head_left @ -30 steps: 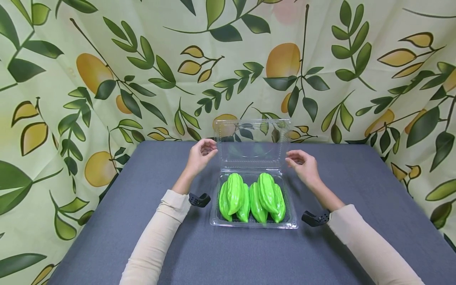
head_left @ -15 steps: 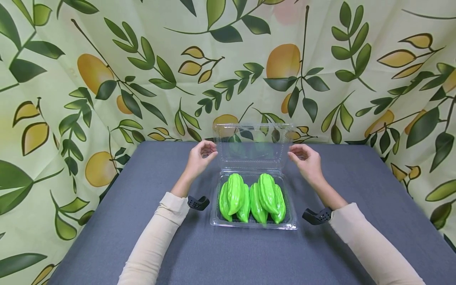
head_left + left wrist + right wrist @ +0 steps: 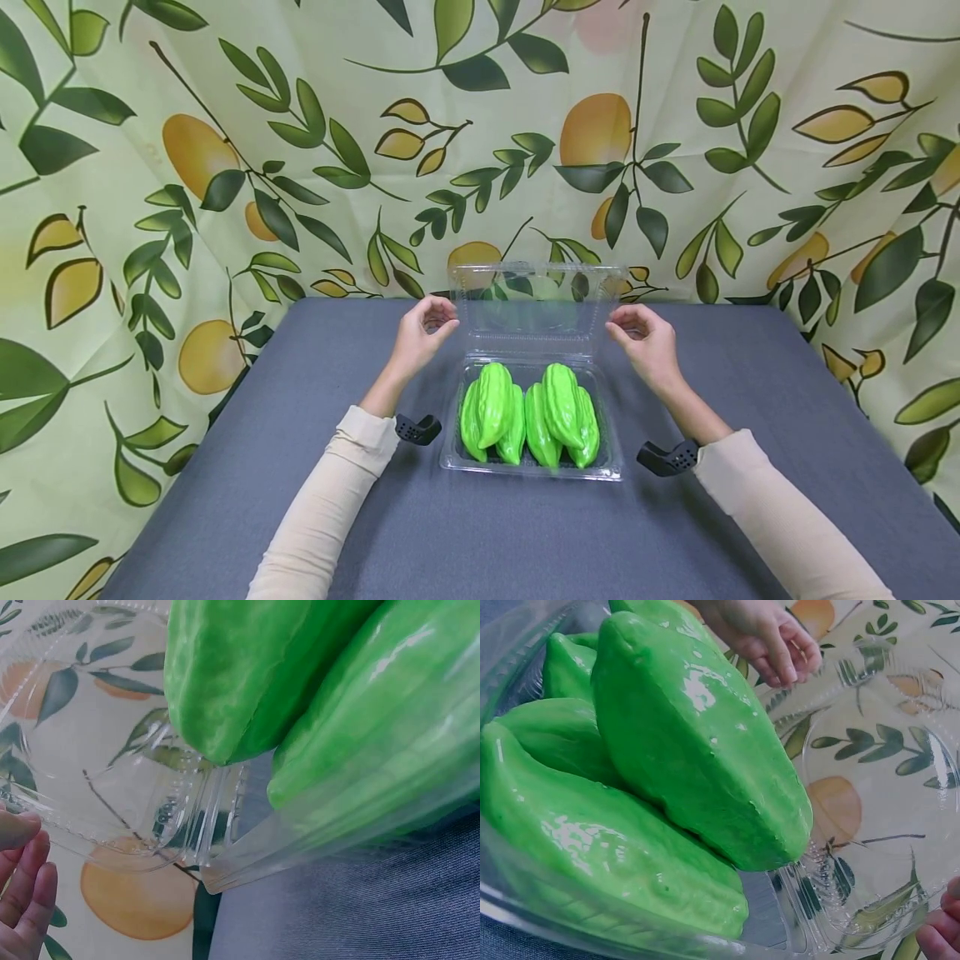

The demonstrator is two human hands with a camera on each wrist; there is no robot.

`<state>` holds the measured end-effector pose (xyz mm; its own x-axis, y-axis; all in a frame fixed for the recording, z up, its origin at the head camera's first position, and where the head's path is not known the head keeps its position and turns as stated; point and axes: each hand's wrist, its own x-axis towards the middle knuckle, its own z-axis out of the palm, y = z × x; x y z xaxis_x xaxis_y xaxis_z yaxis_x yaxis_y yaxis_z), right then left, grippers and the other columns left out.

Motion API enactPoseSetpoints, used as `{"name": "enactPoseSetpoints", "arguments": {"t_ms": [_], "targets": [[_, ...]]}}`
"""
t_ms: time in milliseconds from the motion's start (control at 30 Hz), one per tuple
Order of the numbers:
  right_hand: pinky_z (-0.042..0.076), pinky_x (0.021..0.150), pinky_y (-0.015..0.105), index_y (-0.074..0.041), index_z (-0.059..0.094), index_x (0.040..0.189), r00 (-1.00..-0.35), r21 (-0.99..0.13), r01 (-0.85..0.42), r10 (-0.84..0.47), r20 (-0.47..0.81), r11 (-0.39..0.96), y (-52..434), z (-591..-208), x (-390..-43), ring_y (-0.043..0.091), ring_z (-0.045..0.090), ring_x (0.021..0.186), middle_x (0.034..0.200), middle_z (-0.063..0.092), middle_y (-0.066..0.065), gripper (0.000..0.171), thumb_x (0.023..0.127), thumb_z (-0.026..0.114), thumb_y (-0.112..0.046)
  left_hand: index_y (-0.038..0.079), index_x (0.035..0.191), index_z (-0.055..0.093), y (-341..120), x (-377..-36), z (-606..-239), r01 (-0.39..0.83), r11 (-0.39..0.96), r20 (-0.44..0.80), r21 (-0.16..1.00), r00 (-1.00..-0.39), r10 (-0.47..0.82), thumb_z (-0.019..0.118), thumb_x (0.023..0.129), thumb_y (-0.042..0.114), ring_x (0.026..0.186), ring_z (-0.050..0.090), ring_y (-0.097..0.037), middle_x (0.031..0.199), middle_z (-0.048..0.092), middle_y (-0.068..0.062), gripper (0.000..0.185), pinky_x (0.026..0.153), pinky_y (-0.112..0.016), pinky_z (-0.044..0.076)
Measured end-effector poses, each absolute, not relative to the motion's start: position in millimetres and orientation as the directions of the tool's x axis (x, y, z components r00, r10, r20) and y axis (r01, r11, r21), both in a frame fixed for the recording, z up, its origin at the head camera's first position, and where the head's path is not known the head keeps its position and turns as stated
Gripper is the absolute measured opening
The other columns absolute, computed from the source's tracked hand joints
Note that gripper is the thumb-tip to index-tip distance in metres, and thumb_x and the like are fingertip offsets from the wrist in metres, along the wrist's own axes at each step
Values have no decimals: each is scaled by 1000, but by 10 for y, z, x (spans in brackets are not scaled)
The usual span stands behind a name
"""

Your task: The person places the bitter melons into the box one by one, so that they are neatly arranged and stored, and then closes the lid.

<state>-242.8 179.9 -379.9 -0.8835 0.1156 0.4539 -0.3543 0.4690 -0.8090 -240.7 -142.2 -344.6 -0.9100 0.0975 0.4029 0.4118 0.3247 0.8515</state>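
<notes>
A clear plastic clamshell container (image 3: 532,476) lies on the table with its base towards me. Its see-through lid (image 3: 525,321) stands up at the back, hinged to the base. Several glossy, ridged green fruits like bitter melons (image 3: 495,404) fill the base in two piles. My left hand (image 3: 422,329) pinches the lid's left edge between thumb and fingers. On the other side, my right hand (image 3: 647,340) pinches the lid's right edge. In the left wrist view, thumb and fingertips (image 3: 30,840) meet at the lid rim. Only a few right fingers (image 3: 941,930) show in the right wrist view.
The container stands on a table with a blue-grey cloth (image 3: 495,542). A curtain printed with leaves and oranges (image 3: 480,125) hangs behind and around the table. Black wrist bands (image 3: 418,428) sit at both sleeves.
The lid's top edge has dropped and looks wider, so the lid has tipped slightly forward. The right hand has shifted a little to the right and up; the left hand has barely moved.
</notes>
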Motion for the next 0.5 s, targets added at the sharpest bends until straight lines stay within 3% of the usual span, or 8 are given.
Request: {"name": "enactPoseSetpoints", "arguments": {"t_ms": [233, 500], "targets": [[45, 68, -1, 7, 65, 97, -883, -812, -353, 120, 453, 465, 1797, -3791, -2414, -19, 53, 74, 84, 65, -2, 15, 86, 69, -3, -13, 99, 58, -1415, -2409, -3467, 425, 340, 424, 839, -902, 79, 63, 86, -9, 91, 63, -33, 97, 64, -31, 15, 80, -21, 52], [47, 70, -1, 7, 65, 92, -877, -821, -334, 168, 451, 463, 1777, -3800, -2417, -20, 54, 75, 89, 70, 15, 12, 84, 70, 0, -13, 94, 59, -1385, -2414, -3505, 440, 349, 448, 828, -892, 61, 64, 85, -10, 90, 65, -34, 94, 64, -28, 11, 82, -23, 55]]}}
